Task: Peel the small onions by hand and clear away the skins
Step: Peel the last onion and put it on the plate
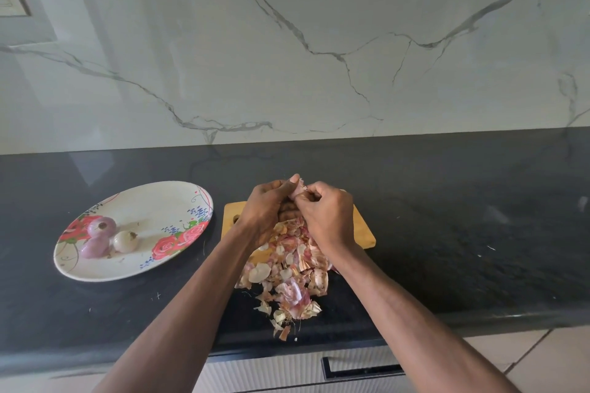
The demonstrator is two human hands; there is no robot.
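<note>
Both hands meet above the wooden cutting board (364,233). My left hand (265,207) grips a small onion (297,191), mostly hidden by the fingers. My right hand (325,214) pinches the onion's papery skin at its top. Below the hands a pile of pink and white onion skins (287,271) spreads from the board onto the counter toward its front edge. On the left, a white flowered plate (159,201) holds three peeled small onions (102,226).
The dark stone counter (463,233) runs along a marble-patterned wall. Its front edge lies just past the skins, with a drawer handle (360,367) below. A few tiny skin flecks lie scattered on the counter.
</note>
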